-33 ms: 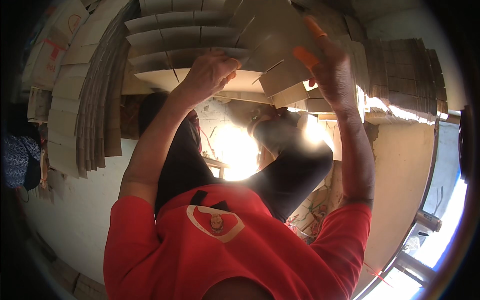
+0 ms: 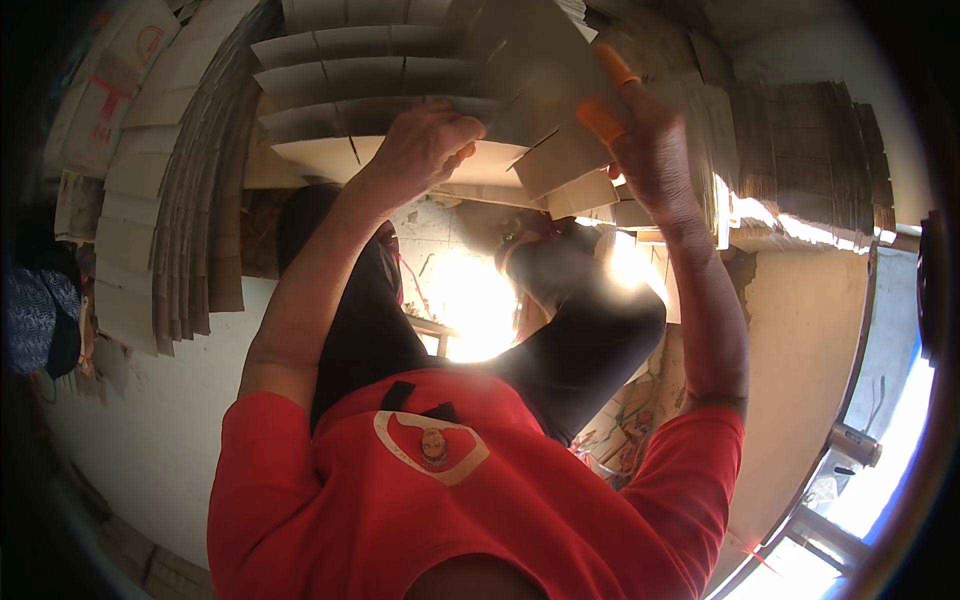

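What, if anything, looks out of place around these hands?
The cardboard piece by the right hand slants, out of line with the slotted cardboard strips in near-level rows by the left hand. I see no spill or clear damage.

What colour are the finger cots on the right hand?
The finger cots on the right hand are orange, seen in the head view.

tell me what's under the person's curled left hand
Rows of slotted tan cardboard pieces show left of the curled left hand, and a pale cardboard strip shows to its right. Whatever lies directly beneath the hand is covered and cannot be seen.
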{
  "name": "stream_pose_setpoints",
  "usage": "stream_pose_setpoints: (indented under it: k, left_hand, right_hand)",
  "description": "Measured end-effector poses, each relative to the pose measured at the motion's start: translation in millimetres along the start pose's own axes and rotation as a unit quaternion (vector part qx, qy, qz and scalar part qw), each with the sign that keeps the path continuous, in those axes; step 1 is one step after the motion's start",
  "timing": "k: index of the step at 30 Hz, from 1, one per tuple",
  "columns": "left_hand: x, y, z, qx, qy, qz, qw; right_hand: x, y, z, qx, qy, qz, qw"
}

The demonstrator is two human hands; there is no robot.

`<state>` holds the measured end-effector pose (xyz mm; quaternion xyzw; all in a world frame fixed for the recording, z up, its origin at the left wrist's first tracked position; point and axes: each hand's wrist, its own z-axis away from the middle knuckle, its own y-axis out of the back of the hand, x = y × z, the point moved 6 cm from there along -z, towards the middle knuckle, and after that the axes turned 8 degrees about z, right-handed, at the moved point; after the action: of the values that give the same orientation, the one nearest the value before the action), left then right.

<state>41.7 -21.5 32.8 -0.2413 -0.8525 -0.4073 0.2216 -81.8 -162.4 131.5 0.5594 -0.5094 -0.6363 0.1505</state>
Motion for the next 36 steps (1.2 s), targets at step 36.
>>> stream_pose_setpoints:
  k: [36]
  left_hand:
    - [16.0, 41.5, 11.1, 0.051, 0.025, -0.081, 0.995]
  right_hand:
    - [278.1, 62.1, 88.0, 0.099, -0.279, 0.478, 0.827]
